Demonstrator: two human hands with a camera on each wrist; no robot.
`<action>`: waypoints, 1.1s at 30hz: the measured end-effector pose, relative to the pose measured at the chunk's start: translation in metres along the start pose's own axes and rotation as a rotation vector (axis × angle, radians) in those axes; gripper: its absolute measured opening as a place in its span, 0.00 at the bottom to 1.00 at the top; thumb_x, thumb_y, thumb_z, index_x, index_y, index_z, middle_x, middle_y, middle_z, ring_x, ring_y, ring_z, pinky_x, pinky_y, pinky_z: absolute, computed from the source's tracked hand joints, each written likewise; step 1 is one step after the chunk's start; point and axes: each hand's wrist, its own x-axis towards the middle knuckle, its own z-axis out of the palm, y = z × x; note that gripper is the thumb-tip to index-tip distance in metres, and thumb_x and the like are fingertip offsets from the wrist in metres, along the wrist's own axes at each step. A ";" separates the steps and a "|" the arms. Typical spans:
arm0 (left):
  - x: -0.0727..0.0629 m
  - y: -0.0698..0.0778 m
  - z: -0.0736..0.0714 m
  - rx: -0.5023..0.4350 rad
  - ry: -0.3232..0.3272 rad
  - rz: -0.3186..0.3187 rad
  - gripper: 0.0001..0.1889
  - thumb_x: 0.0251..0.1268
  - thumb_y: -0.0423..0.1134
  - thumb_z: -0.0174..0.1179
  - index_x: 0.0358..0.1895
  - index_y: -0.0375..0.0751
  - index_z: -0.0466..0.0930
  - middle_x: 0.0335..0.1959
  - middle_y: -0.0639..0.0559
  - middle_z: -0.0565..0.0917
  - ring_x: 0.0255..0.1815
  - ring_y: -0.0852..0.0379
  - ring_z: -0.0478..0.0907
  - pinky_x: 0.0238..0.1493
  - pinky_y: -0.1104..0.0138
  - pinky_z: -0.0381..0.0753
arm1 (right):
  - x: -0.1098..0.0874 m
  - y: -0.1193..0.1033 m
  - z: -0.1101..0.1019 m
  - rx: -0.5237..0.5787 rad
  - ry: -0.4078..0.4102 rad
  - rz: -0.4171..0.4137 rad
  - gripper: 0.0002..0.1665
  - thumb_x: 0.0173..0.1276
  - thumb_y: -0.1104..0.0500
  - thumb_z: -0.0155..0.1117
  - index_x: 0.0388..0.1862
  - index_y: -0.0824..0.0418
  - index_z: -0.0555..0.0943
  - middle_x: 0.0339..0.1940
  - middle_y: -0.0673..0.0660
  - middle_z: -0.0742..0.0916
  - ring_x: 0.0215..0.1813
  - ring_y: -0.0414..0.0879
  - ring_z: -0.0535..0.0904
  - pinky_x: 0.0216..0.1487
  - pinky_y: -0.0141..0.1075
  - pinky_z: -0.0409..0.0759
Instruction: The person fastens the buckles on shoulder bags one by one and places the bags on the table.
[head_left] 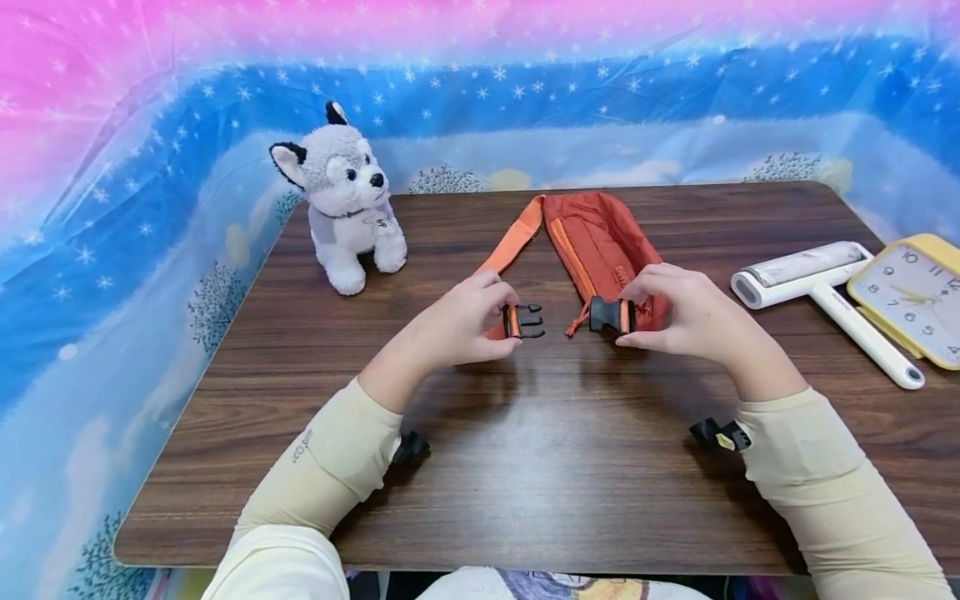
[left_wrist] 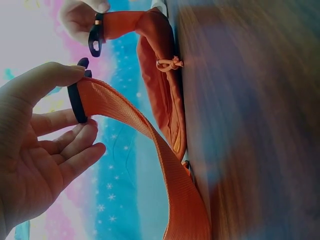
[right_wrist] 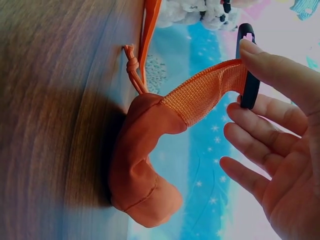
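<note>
Evidently, the pronged buckle half [head_left: 530, 320] is held by its back edge so its front is free, facing the socket half [head_left: 603, 315]; the red-orange bag [head_left: 600, 237] lies behind on the table [head_left: 540, 475]. Fingers pinch narrowly: left hand [head_left: 474, 321] on the pronged half, right hand [head_left: 693, 312] on the socket half.

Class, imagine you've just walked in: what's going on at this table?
The person's left hand pinches the pronged half of a black plastic buckle on an orange woven strap. The right hand pinches the socket half, attached by orange webbing to a rust-red fabric bag lying on a dark wood-grain table. The halves face each other with a gap between them, so the buckle isn't fastened yet.
</note>
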 end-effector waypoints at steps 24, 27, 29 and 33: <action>0.000 0.000 0.005 0.021 0.039 0.047 0.16 0.51 0.38 0.68 0.41 0.33 0.78 0.37 0.46 0.73 0.36 0.54 0.74 0.40 0.67 0.74 | 0.002 -0.002 0.005 0.049 0.009 -0.047 0.23 0.40 0.57 0.81 0.37 0.57 0.82 0.33 0.47 0.83 0.34 0.36 0.74 0.34 0.29 0.69; 0.000 0.001 0.005 0.016 0.046 0.056 0.16 0.51 0.38 0.68 0.41 0.33 0.78 0.36 0.45 0.73 0.35 0.54 0.73 0.38 0.66 0.73 | 0.002 -0.002 0.006 0.052 0.001 -0.049 0.23 0.40 0.57 0.81 0.37 0.57 0.82 0.34 0.47 0.83 0.34 0.36 0.75 0.35 0.29 0.69; 0.000 0.002 0.004 0.013 0.052 0.065 0.16 0.51 0.37 0.68 0.41 0.33 0.78 0.36 0.45 0.73 0.35 0.54 0.73 0.38 0.66 0.72 | 0.002 -0.002 0.006 0.052 -0.003 -0.050 0.23 0.41 0.57 0.81 0.37 0.56 0.82 0.33 0.46 0.83 0.34 0.36 0.75 0.35 0.30 0.70; 0.000 0.003 0.004 -0.001 0.065 0.089 0.15 0.50 0.37 0.68 0.40 0.33 0.78 0.37 0.45 0.73 0.35 0.53 0.74 0.39 0.67 0.73 | 0.001 -0.001 0.006 0.048 -0.007 -0.050 0.23 0.41 0.56 0.81 0.37 0.56 0.82 0.33 0.45 0.82 0.35 0.36 0.75 0.36 0.30 0.71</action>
